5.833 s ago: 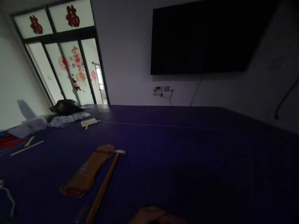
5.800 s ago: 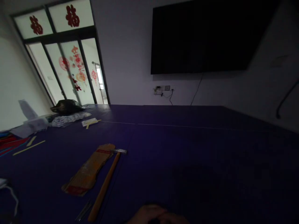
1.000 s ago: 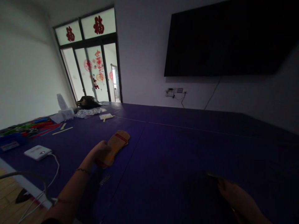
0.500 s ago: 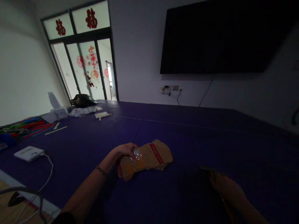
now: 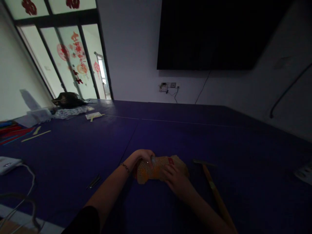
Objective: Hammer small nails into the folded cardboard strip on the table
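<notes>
A crumpled brown packet (image 5: 158, 167) with a dotted print, orange patches and a red band lies on the dark blue table in front of me. My left hand (image 5: 145, 158) grips its left end, thumb on top. Across its right part rests my right hand (image 5: 174, 178), with curled fingers closed on the packet and covering some of the red band. To the right of that hand is a hammer (image 5: 214, 190), its wooden handle slanting toward me and partly behind my forearm.
Several thin metal pieces (image 5: 94, 182) lie left of my left forearm. A white device (image 5: 9, 164) with a cable sits at the left edge. Coloured strips (image 5: 16, 133), a clear plastic box (image 5: 39, 116) and a black bag (image 5: 69, 99) are farther back.
My right hand has left the hammer, which now lies on the table, and has moved left onto the packet. My left hand still holds the packet's left end. The view has shifted right.
</notes>
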`<state>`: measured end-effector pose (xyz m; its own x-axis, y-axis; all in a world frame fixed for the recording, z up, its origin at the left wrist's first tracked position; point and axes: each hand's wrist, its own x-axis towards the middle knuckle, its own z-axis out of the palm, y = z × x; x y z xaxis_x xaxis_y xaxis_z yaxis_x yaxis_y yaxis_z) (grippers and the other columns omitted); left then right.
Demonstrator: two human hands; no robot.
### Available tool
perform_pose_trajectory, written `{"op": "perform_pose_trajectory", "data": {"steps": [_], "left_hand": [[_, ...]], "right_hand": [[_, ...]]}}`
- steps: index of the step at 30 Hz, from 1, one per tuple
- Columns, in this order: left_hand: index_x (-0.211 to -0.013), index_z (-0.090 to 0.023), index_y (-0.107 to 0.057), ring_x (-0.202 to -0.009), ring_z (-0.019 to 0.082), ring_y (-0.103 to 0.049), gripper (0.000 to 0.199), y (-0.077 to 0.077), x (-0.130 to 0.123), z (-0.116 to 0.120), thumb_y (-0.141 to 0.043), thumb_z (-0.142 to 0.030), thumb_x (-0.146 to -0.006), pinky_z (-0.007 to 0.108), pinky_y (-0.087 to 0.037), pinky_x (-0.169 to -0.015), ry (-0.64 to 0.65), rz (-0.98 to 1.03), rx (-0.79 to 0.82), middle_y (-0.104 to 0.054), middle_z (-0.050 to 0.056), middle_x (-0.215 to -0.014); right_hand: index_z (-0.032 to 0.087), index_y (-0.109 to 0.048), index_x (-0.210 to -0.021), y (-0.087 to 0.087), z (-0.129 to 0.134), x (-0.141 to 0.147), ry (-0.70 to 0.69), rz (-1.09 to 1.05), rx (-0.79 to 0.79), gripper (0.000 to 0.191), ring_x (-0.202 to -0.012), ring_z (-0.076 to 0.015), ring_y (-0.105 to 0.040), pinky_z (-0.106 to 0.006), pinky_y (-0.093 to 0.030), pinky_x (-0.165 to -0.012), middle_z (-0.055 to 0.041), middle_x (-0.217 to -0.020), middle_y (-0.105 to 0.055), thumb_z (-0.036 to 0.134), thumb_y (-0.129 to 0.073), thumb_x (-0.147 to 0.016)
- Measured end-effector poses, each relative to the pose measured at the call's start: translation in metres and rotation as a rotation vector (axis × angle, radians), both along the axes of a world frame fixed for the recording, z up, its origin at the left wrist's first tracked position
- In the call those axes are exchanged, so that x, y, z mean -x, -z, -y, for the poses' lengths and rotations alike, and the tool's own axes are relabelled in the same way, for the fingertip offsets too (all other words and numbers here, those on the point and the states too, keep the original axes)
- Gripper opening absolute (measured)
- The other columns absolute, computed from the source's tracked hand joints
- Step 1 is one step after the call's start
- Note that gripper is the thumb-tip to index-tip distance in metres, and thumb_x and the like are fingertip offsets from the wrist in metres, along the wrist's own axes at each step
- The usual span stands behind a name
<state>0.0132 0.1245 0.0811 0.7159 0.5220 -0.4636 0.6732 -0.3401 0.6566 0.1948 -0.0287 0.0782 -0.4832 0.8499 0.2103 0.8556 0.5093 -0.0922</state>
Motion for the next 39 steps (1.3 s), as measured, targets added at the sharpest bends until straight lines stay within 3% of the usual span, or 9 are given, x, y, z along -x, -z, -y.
{"op": "perform_pose_trajectory", "data": {"steps": [5, 19, 23, 25, 28, 31, 34, 39], "left_hand": [[-0.080, -0.014, -0.065, -0.061, 0.014, -0.055, 0.038, 0.000, -0.003, -0.001, -0.074, -0.022, -0.044, 0.023, -0.045, -0.054, -0.003, -0.001, -0.062, -0.063, 0.000, -0.074], [-0.084, -0.015, -0.063, -0.059, 0.011, -0.053, 0.042, 0.011, -0.009, -0.007, -0.075, -0.023, -0.045, 0.019, -0.042, -0.054, 0.024, 0.041, -0.110, -0.061, -0.002, -0.073], [-0.084, -0.014, -0.063, -0.062, 0.012, -0.053, 0.040, 0.005, -0.014, 0.000, -0.075, -0.023, -0.048, 0.020, -0.041, -0.055, 0.055, 0.010, -0.156, -0.061, -0.001, -0.073], [-0.088, -0.015, -0.062, -0.068, 0.015, -0.055, 0.041, -0.004, -0.016, 0.008, -0.075, -0.023, -0.050, 0.022, -0.042, -0.060, 0.097, -0.039, -0.311, -0.062, 0.001, -0.079], [-0.100, -0.017, -0.058, -0.088, 0.023, -0.054, 0.052, -0.017, -0.018, 0.029, -0.076, -0.028, -0.052, 0.029, -0.042, -0.071, 0.106, -0.108, -0.672, -0.059, 0.007, -0.096], [-0.102, -0.019, -0.057, -0.095, 0.025, -0.052, 0.033, -0.017, -0.019, 0.057, -0.062, -0.025, -0.070, 0.034, -0.042, -0.075, 0.068, -0.146, -0.915, -0.055, 0.010, -0.101], [-0.097, -0.016, -0.059, -0.088, 0.021, -0.056, 0.022, -0.004, -0.018, 0.082, -0.044, -0.013, -0.082, 0.033, -0.043, -0.076, 0.092, -0.155, -0.947, -0.058, 0.010, -0.094], [-0.104, -0.015, -0.056, -0.101, 0.021, -0.053, 0.026, 0.010, -0.003, 0.106, -0.041, -0.012, -0.083, 0.032, -0.043, -0.085, 0.053, -0.065, -0.902, -0.058, 0.009, -0.107]], "right_hand": [[0.015, -0.059, -0.110, 0.019, -0.004, 0.005, 0.032, -0.026, 0.005, 0.037, -0.112, -0.0260, -0.048, -0.044, -0.037, -0.095, -0.0123, -0.116, -0.059, 0.008, -0.047, -0.076], [0.014, -0.060, -0.109, 0.023, 0.000, 0.007, 0.108, -0.061, 0.025, 0.036, -0.115, -0.0267, -0.045, -0.043, -0.038, -0.094, -0.0133, -0.116, -0.058, 0.009, -0.049, -0.076], [0.014, -0.063, -0.105, 0.027, 0.000, 0.006, 0.113, -0.053, 0.026, 0.034, -0.110, -0.0252, -0.050, -0.043, -0.037, -0.096, -0.0124, -0.113, -0.061, 0.005, -0.048, -0.075], [0.015, -0.063, -0.104, 0.028, 0.000, 0.007, 0.115, -0.052, 0.019, 0.034, -0.109, -0.0248, -0.051, -0.043, -0.036, -0.097, -0.0117, -0.112, -0.062, 0.005, -0.046, -0.076], [0.015, -0.064, -0.103, 0.030, -0.001, 0.009, 0.119, -0.054, 0.007, 0.034, -0.109, -0.0250, -0.050, -0.043, -0.035, -0.096, -0.0114, -0.109, -0.063, 0.005, -0.045, -0.077], [0.016, -0.065, -0.101, 0.029, 0.001, 0.011, 0.122, -0.064, -0.006, 0.032, -0.107, -0.0248, -0.051, -0.042, -0.035, -0.096, -0.0110, -0.107, -0.064, 0.006, -0.045, -0.077], [0.016, -0.064, -0.101, 0.027, 0.005, 0.012, 0.162, -0.085, -0.024, 0.033, -0.104, -0.0271, -0.051, -0.044, -0.039, -0.091, -0.0116, -0.110, -0.061, 0.007, -0.044, -0.077], [0.015, -0.061, -0.105, 0.030, 0.007, 0.011, 0.211, -0.126, -0.065, 0.032, -0.103, -0.0296, -0.048, -0.044, -0.040, -0.087, -0.0136, -0.110, -0.058, 0.015, -0.049, -0.075]]}}
